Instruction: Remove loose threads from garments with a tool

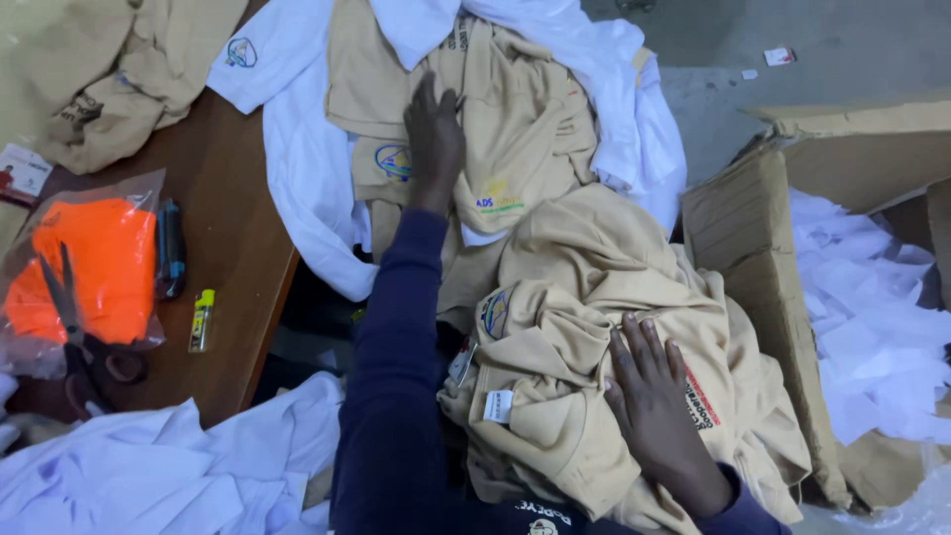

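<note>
The right hand lies flat, fingers spread, pressing a bundle of tan shirts against the lap to steady it; the left hand, open-palmed, reaches onto a tan shirt spread over white shirts at the worktop edge

clear bag, orange cloth, table left | open brown carton, right | small white tag, perhaps sewn on
</note>
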